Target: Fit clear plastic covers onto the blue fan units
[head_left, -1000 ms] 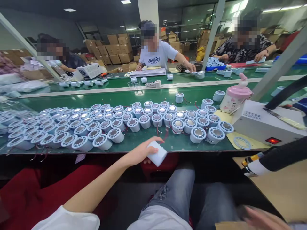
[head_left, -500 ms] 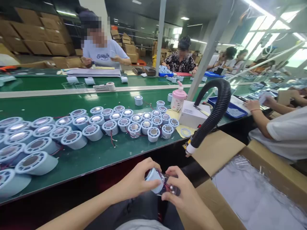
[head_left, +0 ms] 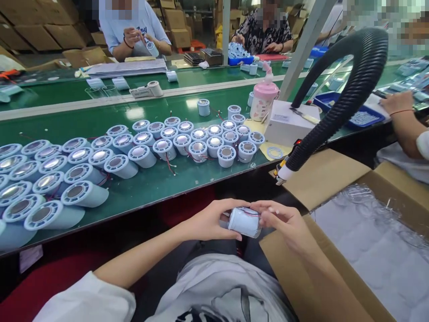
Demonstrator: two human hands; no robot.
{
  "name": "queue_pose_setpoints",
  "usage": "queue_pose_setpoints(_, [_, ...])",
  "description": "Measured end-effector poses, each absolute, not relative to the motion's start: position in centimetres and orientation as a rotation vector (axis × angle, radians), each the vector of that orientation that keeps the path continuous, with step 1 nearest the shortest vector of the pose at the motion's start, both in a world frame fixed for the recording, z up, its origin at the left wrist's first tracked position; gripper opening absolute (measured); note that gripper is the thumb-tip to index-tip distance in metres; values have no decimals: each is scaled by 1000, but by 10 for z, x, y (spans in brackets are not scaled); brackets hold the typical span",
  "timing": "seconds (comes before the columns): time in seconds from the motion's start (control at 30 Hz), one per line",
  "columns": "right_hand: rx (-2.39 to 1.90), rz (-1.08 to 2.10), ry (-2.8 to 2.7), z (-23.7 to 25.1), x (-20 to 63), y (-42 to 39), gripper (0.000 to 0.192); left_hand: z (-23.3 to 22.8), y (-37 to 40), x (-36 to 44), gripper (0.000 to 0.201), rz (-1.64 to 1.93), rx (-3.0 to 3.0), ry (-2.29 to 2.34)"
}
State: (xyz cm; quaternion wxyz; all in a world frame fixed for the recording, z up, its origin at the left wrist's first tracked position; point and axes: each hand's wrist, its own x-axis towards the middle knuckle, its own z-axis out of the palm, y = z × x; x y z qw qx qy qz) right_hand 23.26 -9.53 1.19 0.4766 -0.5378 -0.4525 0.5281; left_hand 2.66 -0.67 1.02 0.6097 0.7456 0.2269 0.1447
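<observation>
Both of my hands hold one pale blue cylindrical part [head_left: 245, 222] with thin red wires, just in front of the green conveyor belt [head_left: 150, 188]. My left hand [head_left: 214, 220] grips its left end. My right hand [head_left: 284, 221] covers its right end with fingers over the top. The part lies on its side above my lap. Several matching pale blue cylinders [head_left: 161, 150] with metal centres stand and lie on the belt beyond.
An open cardboard box [head_left: 335, 179] lined with clear plastic sits at my right. A black ribbed hose [head_left: 338, 112] arcs over a white unit [head_left: 291, 127] beside a pink bottle [head_left: 264, 102]. Other people work across the belt and at right.
My left hand brought the cylinder from the belt edge down toward my lap, and my right hand joined it. The view turned right and the part now lies sideways between both hands.
</observation>
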Motion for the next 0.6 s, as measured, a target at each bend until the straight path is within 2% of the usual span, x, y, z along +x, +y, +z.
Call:
queue_pose_setpoints(0.03, [-1318, 1246, -1213, 13, 233, -98, 16, 11, -9, 27, 69, 333, 1655, 543])
queue_pose_setpoints(0.13, [-1363, 1008, -1546, 13, 234, -109, 34, 13, -14, 26, 72, 330, 1488, 583])
queue_pose_setpoints(0.23, [-1375, 893, -1656, 12, 235, -118, 37, 15, -16, 24, 74, 310, 1469, 584])
queue_pose_setpoints(0.6, [-1361, 1281, -1448, 18, 239, -123, 38, 20, -17, 19, 75, 406, 1598, 405])
